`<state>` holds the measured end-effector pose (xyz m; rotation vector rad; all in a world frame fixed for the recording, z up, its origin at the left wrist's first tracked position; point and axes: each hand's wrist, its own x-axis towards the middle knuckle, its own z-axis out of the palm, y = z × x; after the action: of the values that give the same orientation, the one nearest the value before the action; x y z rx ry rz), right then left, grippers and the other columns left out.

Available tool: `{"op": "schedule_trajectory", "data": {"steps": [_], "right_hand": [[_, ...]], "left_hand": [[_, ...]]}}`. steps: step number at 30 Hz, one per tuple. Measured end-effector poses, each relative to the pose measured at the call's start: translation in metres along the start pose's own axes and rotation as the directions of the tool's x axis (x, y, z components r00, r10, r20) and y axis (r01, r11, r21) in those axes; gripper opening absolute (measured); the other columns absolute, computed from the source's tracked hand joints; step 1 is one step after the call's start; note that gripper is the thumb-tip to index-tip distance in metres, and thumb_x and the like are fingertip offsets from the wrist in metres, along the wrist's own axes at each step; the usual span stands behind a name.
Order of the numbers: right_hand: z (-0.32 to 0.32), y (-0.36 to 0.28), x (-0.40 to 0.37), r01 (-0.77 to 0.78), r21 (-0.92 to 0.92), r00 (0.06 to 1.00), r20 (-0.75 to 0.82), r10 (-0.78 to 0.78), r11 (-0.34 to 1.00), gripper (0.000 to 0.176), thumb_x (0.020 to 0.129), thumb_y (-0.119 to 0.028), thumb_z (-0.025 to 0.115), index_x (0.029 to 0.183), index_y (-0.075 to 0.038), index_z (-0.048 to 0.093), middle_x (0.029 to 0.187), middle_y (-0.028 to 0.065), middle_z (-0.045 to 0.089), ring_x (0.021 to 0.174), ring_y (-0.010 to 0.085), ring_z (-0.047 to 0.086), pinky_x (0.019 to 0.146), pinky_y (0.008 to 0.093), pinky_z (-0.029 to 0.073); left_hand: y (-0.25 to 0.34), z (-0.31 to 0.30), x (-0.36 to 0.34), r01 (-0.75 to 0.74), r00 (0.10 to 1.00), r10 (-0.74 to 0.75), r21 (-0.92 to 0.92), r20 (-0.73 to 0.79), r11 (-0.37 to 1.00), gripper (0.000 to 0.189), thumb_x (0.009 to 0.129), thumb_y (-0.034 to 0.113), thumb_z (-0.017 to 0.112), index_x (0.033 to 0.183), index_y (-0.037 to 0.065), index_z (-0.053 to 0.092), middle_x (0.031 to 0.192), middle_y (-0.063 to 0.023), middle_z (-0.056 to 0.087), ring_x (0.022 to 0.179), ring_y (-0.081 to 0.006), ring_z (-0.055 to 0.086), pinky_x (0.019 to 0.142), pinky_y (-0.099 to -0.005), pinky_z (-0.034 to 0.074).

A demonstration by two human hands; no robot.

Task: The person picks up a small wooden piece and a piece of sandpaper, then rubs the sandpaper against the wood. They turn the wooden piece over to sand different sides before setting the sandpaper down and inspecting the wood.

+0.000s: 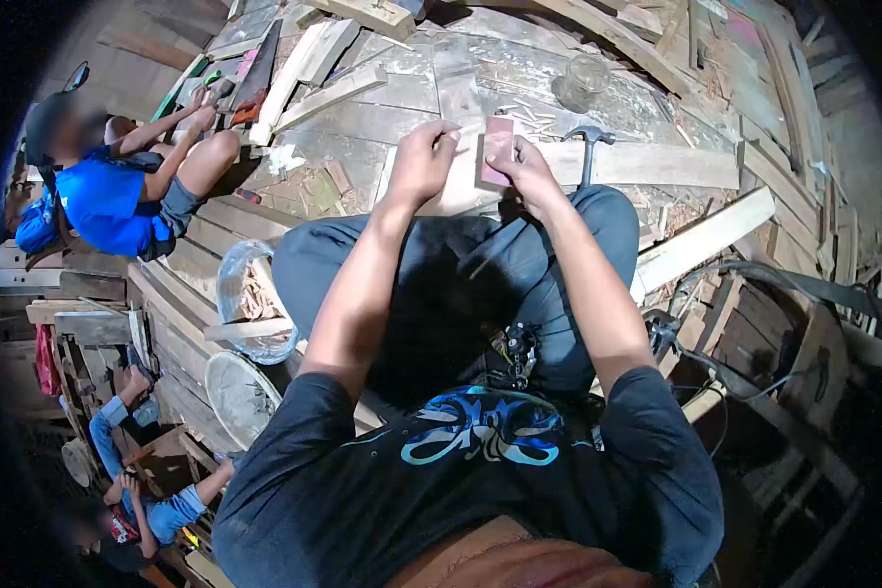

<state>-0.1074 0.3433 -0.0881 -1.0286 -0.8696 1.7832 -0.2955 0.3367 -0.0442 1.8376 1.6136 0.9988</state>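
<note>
My right hand (527, 174) grips a reddish-brown strip of sandpaper (497, 147), with the thumb pressed on its face. Left of it, my left hand (423, 162) is closed, fingers curled and thumb alongside; what it may hold is hidden. Between the two hands, a pale piece of wood (463, 176) lies in front of my crossed legs. A claw hammer (588, 157) rests just right of my right hand, its head over a long light plank (657, 165).
Wood offcuts and shavings litter the plank floor. A clear jar (583, 80) stands ahead. To the left are a tub (250, 338) with shavings and a round pail (233, 392). One person in blue (108, 201) sits at left, another (157, 514) lower left. Boards (706, 240) and cables lie right.
</note>
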Motion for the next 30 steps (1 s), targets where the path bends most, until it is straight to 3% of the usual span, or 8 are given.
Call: {"op": "schedule_trajectory", "data": {"steps": [1,3,4,7,12,17,27,30], "right_hand": [[0.009,-0.013,-0.01,-0.02,0.243,0.999,0.03,0.013,0.97,0.029,0.087,0.002,0.057,0.115,-0.001,0.055,0.1,0.0074,0.064,0.085,0.0173,0.063,0.076,0.0305,0.052],[0.013,-0.015,-0.014,0.018,0.364,0.995,0.086,-0.053,0.931,0.034,0.088,0.004,0.053,0.121,-0.002,0.053,0.105,0.0081,0.063,0.092,0.018,0.063,0.079,0.0315,0.053],[0.017,-0.018,-0.016,0.033,0.422,0.99,0.113,-0.089,0.906,0.036,0.088,0.004,0.051,0.124,-0.002,0.052,0.107,0.0084,0.062,0.095,0.0184,0.062,0.081,0.0321,0.053],[0.043,-0.033,-0.029,0.056,0.492,0.989,0.09,-0.115,0.869,0.028,0.093,0.0,0.048,0.121,-0.001,0.054,0.107,0.0087,0.062,0.1,0.017,0.062,0.082,0.0306,0.053],[0.07,-0.045,-0.032,0.254,0.371,0.967,-0.131,-0.221,0.893,0.022,0.102,-0.015,0.048,0.111,0.0,0.059,0.096,0.0081,0.066,0.083,0.0149,0.066,0.073,0.028,0.053],[0.086,-0.053,-0.039,0.318,0.082,0.938,-0.174,-0.3,0.945,0.025,0.103,-0.016,0.047,0.102,0.001,0.065,0.087,0.0056,0.068,0.073,0.0105,0.063,0.066,0.0254,0.051],[0.098,-0.058,-0.046,0.338,0.167,0.934,-0.18,-0.309,0.926,0.028,0.104,-0.016,0.045,0.096,0.003,0.065,0.083,0.0056,0.066,0.072,0.01,0.06,0.067,0.024,0.048],[0.101,-0.052,-0.048,0.362,0.112,0.918,-0.218,-0.332,0.926,0.029,0.104,-0.017,0.044,0.095,0.001,0.065,0.081,0.0046,0.065,0.069,0.0097,0.059,0.065,0.0244,0.048]], "left_hand": [[0.015,-0.004,-0.001,0.042,0.999,-0.041,-0.041,0.027,0.998,0.02,0.093,0.018,0.059,0.106,0.004,0.068,0.089,-0.0162,0.07,0.081,-0.0257,0.067,0.074,-0.0353,0.051],[0.042,-0.013,-0.007,0.126,0.99,-0.117,-0.116,0.082,0.985,0.02,0.094,0.017,0.058,0.104,0.003,0.066,0.089,-0.0172,0.069,0.082,-0.0261,0.068,0.074,-0.0362,0.051],[0.039,-0.01,-0.008,-0.006,0.999,0.009,-0.074,0.035,0.997,0.018,0.094,0.015,0.057,0.101,0.001,0.065,0.088,-0.019,0.068,0.083,-0.0305,0.067,0.074,-0.0368,0.051],[0.05,-0.01,-0.015,-0.119,0.991,0.118,-0.004,-0.063,0.993,0.018,0.093,0.014,0.057,0.101,0.0,0.064,0.09,-0.021,0.067,0.084,-0.0352,0.066,0.075,-0.038,0.051],[0.046,-0.015,-0.013,-0.139,0.977,0.174,0.249,-0.125,0.959,0.016,0.094,0.016,0.055,0.093,0.001,0.062,0.086,-0.0214,0.062,0.083,-0.0427,0.058,0.073,-0.0472,0.046],[0.052,-0.026,-0.015,-0.179,0.956,0.229,0.249,-0.185,0.952,0.023,0.097,0.019,0.051,0.084,0.001,0.055,0.08,-0.0231,0.056,0.079,-0.0446,0.055,0.069,-0.0499,0.044],[0.061,-0.043,-0.021,-0.253,0.959,0.276,0.244,-0.066,0.936,0.017,0.095,0.015,0.053,0.085,0.001,0.055,0.08,-0.0228,0.056,0.078,-0.0446,0.055,0.069,-0.0514,0.044],[0.061,-0.04,-0.018,-0.252,0.954,0.277,0.195,-0.113,0.948,0.017,0.093,0.015,0.054,0.085,0.0,0.056,0.079,-0.023,0.057,0.078,-0.0446,0.055,0.068,-0.0508,0.044]]}}
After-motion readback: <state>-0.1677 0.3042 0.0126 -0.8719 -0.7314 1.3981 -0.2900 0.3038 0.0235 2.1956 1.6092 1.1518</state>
